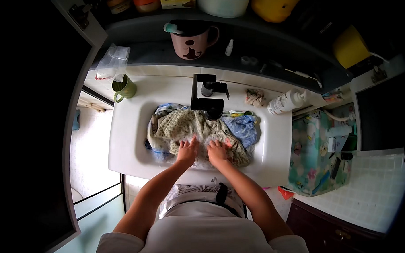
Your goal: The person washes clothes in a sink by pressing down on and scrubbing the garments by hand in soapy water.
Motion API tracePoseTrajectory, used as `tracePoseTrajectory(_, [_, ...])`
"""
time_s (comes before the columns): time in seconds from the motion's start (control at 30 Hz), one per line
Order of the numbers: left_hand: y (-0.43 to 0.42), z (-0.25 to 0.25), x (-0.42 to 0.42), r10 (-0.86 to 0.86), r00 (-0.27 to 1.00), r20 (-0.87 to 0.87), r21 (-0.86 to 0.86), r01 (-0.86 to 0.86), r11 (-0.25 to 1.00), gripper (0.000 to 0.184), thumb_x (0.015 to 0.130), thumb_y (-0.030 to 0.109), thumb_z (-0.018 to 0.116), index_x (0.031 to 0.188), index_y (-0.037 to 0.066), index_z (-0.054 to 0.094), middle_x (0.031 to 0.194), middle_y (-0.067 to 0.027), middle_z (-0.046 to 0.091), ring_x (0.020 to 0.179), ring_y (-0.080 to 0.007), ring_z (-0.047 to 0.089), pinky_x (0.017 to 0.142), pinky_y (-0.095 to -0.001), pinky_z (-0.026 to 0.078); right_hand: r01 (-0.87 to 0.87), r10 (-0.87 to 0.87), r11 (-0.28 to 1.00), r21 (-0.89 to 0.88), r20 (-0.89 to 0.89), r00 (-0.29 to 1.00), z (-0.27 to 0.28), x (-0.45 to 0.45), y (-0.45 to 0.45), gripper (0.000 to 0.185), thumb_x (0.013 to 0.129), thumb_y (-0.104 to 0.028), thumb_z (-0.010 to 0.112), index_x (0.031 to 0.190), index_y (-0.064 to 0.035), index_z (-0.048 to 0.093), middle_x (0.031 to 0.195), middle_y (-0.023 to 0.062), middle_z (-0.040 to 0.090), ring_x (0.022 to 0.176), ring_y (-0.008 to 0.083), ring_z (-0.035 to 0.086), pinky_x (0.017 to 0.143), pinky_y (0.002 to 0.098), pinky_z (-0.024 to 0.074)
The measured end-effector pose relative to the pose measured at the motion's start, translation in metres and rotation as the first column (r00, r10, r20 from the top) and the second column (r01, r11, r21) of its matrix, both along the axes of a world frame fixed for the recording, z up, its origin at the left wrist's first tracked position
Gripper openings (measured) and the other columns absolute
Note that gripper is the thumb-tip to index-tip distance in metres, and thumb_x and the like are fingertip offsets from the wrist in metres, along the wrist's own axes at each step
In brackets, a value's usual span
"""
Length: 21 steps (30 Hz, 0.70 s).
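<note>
A beige patterned garment (178,123) lies bunched and wet in the white sink (273,147), with suds around its front part. My left hand (188,151) rests on the garment's near side, fingers spread and apart. Just to its right, my right hand (216,153) lies on the same cloth, its fingers also apart and pointing forward. Some fingertips are partly lost in suds and folds. A blue cloth (241,129) sits at the right of the pile, and a blue and white cloth (159,148) shows underneath at the left.
A black faucet (208,102) juts over the sink. A green mug (124,88) stands at the back left, a white pump bottle (286,101) at the back right beside a crumpled cloth (254,97). The shelf above bears a pink mug (190,45). A patterned cover (308,152) lies to the right.
</note>
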<state>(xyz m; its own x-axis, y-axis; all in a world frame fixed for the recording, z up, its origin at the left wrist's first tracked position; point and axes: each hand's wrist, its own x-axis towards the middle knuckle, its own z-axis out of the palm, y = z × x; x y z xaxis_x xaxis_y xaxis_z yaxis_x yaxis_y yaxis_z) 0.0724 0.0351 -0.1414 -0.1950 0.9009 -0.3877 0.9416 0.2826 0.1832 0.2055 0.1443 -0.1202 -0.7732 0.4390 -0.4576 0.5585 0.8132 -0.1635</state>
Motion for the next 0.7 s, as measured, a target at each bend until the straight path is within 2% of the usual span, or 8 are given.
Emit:
tracePoseTrajectory(0.07, [0.002, 0.004, -0.002, 0.003, 1.0, 0.011, -0.059, -0.003, 0.998, 0.054, 0.088, 0.021, 0.05, 0.139, 0.01, 0.039, 0.154, -0.0114, 0.015, 0.129, -0.035, 0.036, 0.106, -0.0517, 0.027, 0.001, -0.001, 1.0, -0.002, 0.002, 1.0, 0.004, -0.002, -0.001, 0.034, 0.085, -0.01, 0.05, 0.118, -0.0061, 0.057, 0.14, 0.01, 0.039, 0.131, 0.0319, 0.031, 0.102, 0.0537, 0.0304])
tracePoseTrajectory(0.17, [-0.003, 0.005, -0.004, -0.003, 1.0, 0.02, 0.024, 0.002, 1.0, 0.053, 0.089, 0.024, 0.05, 0.139, 0.012, 0.039, 0.153, -0.0115, 0.017, 0.129, -0.0352, 0.036, 0.106, -0.0498, 0.028, -0.017, 0.016, 0.999, -0.05, -0.02, 1.0, 0.019, 0.005, 0.001, 0.037, 0.086, -0.011, 0.05, 0.122, -0.0063, 0.055, 0.143, 0.0103, 0.035, 0.134, 0.0325, 0.028, 0.105, 0.0535, 0.0275])
tracePoseTrajectory(0.27, [-0.016, 0.022, -0.005, -0.019, 0.991, 0.13, 0.099, 0.007, 0.995, 0.05, 0.09, 0.026, 0.048, 0.138, 0.014, 0.042, 0.152, -0.0131, 0.018, 0.129, -0.035, 0.036, 0.107, -0.0467, 0.028, -0.029, 0.032, 0.999, 0.021, -0.123, 0.992, 0.003, 0.022, -0.007, 0.04, 0.087, -0.012, 0.049, 0.127, -0.0069, 0.052, 0.146, 0.0104, 0.031, 0.138, 0.0329, 0.023, 0.108, 0.0534, 0.0236])
tracePoseTrajectory(0.4, [-0.035, 0.012, -0.004, -0.067, 0.996, 0.052, 0.175, 0.057, 0.983, 0.044, 0.092, 0.027, 0.047, 0.134, 0.014, 0.048, 0.152, -0.0163, 0.019, 0.13, -0.0346, 0.035, 0.109, -0.0444, 0.026, -0.042, 0.043, 0.999, 0.014, -0.115, 0.992, 0.012, 0.033, -0.013, 0.041, 0.089, -0.013, 0.048, 0.129, -0.0069, 0.05, 0.148, 0.0105, 0.03, 0.139, 0.033, 0.02, 0.11, 0.0537, 0.0213])
tracePoseTrajectory(0.7, [-0.025, 0.012, -0.003, -0.122, 0.991, -0.052, -0.004, 0.122, 0.993, 0.042, 0.09, 0.02, 0.046, 0.13, 0.013, 0.052, 0.146, -0.0174, 0.031, 0.127, -0.035, 0.04, 0.108, -0.0442, 0.028, -0.071, 0.071, 0.997, 0.03, 0.003, 0.998, 0.0, 0.025, -0.013, 0.037, 0.086, -0.013, 0.05, 0.122, -0.005, 0.056, 0.141, 0.0113, 0.039, 0.136, 0.0319, 0.026, 0.105, 0.0552, 0.0271])
